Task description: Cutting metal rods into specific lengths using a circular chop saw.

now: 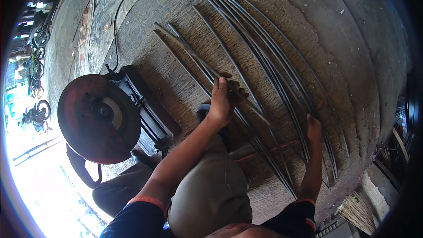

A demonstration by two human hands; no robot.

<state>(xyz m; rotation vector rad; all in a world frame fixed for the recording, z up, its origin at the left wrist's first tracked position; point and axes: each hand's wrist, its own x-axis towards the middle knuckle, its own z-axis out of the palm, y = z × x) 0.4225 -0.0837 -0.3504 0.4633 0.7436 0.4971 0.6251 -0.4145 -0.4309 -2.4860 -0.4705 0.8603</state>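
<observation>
Several long, thin metal rods [224,45] lie spread side by side on the rough concrete floor. My left hand [222,99] is closed around one metal rod [187,45], which slants above the others with its far end toward the upper left. Farther right, my right hand [314,130] rests at a cluster of rods, fingers curled down and pressed together around a rod there. The hand's back hides most of those fingers. To my left stands a cut-off saw [99,117] with a large round guard and a dark base.
My bent knee [209,185] comes up between my arms. A black cable [116,39] runs from the saw along the floor. Broom bristles [358,211] and a concrete block [379,194] are at the lower right. Parked motorcycles [42,70] line the far left.
</observation>
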